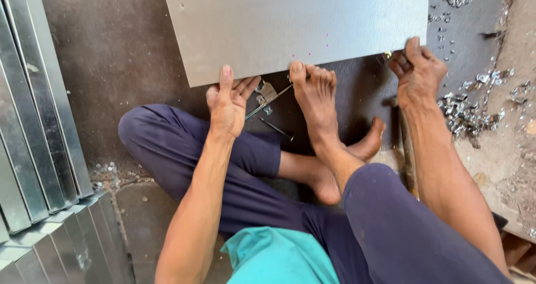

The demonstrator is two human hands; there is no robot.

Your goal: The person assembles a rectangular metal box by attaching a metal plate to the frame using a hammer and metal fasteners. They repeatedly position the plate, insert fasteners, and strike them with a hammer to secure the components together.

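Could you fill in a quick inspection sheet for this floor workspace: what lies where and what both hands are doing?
Surface: dark, stained floor.
Job's things: large flat metal sheet lying on the floor, its near edge gripped by the left hand and the right hand; a bare foot presses on the same edge.
Clutter: metal scraps at right; thin rod and small metal bits by the left hand.
Fingers: both hands closed on the sheet edge.
Cables: nothing seen.
Surroundings: stacked folded metal strips at left.

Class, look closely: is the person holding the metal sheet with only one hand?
No, the left hand and right hand both grip the metal sheet.
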